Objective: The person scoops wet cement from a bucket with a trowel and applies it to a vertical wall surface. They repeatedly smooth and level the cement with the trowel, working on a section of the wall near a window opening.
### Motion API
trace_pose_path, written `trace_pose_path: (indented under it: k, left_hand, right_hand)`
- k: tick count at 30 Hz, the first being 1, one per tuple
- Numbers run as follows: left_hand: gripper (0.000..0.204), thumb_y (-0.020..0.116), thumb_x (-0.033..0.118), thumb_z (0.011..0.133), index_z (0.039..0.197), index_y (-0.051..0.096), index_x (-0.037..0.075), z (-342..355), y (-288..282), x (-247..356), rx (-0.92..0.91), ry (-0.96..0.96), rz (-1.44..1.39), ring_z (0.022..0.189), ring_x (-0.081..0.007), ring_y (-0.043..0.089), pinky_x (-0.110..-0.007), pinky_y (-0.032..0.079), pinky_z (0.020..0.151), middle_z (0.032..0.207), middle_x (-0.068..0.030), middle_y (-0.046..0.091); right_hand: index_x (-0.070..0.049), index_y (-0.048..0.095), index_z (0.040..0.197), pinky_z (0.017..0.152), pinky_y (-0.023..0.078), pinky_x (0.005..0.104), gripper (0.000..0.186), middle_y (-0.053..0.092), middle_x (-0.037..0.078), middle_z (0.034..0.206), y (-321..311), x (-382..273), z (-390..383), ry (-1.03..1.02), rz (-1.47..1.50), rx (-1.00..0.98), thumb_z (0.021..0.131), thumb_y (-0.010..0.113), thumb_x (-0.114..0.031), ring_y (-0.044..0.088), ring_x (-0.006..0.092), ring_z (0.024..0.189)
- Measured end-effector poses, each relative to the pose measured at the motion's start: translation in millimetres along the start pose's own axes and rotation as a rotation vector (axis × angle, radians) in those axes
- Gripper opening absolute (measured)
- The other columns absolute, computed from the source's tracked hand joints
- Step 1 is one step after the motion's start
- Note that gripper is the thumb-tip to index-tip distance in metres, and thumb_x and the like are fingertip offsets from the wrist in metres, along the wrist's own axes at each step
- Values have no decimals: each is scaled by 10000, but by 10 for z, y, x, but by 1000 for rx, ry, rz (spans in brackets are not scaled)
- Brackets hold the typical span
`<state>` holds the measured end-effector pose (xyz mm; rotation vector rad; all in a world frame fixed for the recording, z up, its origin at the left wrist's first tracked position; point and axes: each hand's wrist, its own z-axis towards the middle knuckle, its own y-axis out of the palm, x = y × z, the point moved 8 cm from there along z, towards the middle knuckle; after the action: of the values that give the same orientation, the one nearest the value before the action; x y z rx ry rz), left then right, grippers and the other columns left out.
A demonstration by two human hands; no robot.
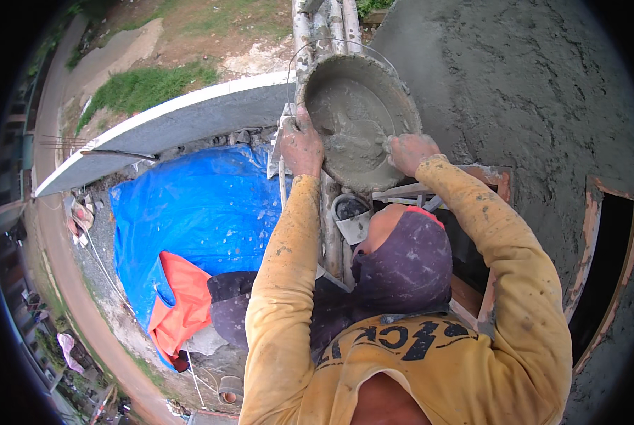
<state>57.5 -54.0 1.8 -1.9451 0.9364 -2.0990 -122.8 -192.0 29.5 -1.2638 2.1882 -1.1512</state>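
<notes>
A cement-spattered bucket [395,99] of wet grey mortar [341,152], with a thin wire handle, sits high in the middle over pale poles [331,248]. My left hand [301,145] is closed on the bucket's left rim, beside a mortar-smeared board [274,159]. My right hand [409,150] is inside the bucket's right rim, fingers curled on something coated in mortar that I cannot make out. A small white container [354,227] with dark contents is below the bucket.
A person in a purple hood [409,276] is below between my forearms. Wet plastered wall [515,85] fills the right, with framed dark openings [600,269]. A white-topped low wall [168,124], blue tarpaulin [182,198], red sheet [178,304] and dirt road [76,290] lie down to the left.
</notes>
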Motion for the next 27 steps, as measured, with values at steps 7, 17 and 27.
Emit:
trace_pose_path:
  k: [7, 17, 27]
  left_hand:
    - [569, 389, 444, 931, 953, 583, -90, 30, -149, -231, -24, -123, -205, 846, -431, 560, -450, 424, 765, 871, -292, 599]
    - [503, 430, 376, 949, 976, 609, -93, 126, -157, -452, -21, -284, -514, 747, -186, 552, -334, 451, 664, 867, -124, 637]
    - [454, 439, 321, 949, 1031, 603, -94, 99, -55, -313, -29, -318, -388, 812, -176, 550, -333, 459, 725, 943, -123, 636]
  right_hand:
    - [4, 596, 1006, 818, 459, 432, 397, 616, 223, 964, 200, 50, -282, -65, 529, 36, 779, 587, -322, 586, 383, 926]
    - [27, 574, 942, 724, 469, 416, 374, 616, 196, 830, -189, 107, -898, -58, 757, 273, 779, 610, -308, 603, 359, 788]
    - [-34, 547, 987, 433, 388, 217, 234, 508, 20, 647, 1261, 1529, -1681, 739, 1666, 146, 847, 554, -221, 472, 88, 490]
